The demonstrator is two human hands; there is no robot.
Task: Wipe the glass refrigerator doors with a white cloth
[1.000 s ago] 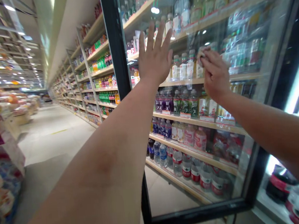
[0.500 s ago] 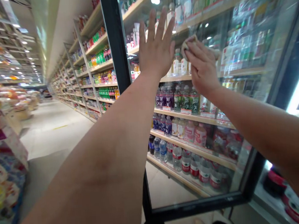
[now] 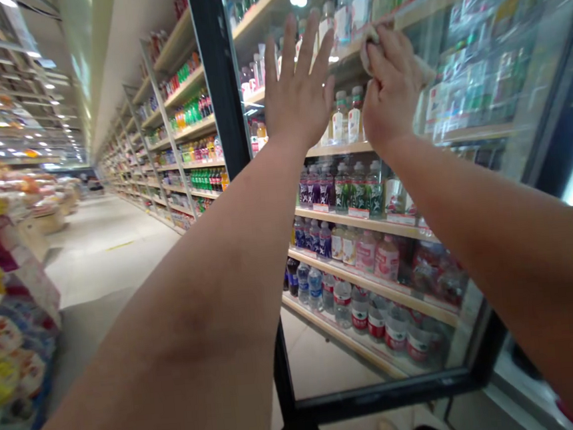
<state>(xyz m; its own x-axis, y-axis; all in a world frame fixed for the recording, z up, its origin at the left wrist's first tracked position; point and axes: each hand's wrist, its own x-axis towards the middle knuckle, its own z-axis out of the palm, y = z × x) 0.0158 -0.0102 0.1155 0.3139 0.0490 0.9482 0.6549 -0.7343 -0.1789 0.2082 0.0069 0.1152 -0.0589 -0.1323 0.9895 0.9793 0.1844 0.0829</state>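
**Glass door: both hands on upper pane**

Glass door (image 3: 485, 77), black frame, angled out toward the aisle. Shelves of bottles (image 3: 370, 315) show through it. Left hand (image 3: 300, 86): fingers spread wide, palm flat on the pane, holding nothing. Right hand (image 3: 391, 92): just beside the left, slightly higher, fingers curled tight round a pale cloth (image 3: 369, 34). Cloth bunched, pressed to the glass near the top; only its edges show.

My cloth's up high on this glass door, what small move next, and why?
Probably sweep the cloth rightward across the glass door with your right hand: it sits high beside your left hand, flat on the glass, and the pane to its right looks hazy.
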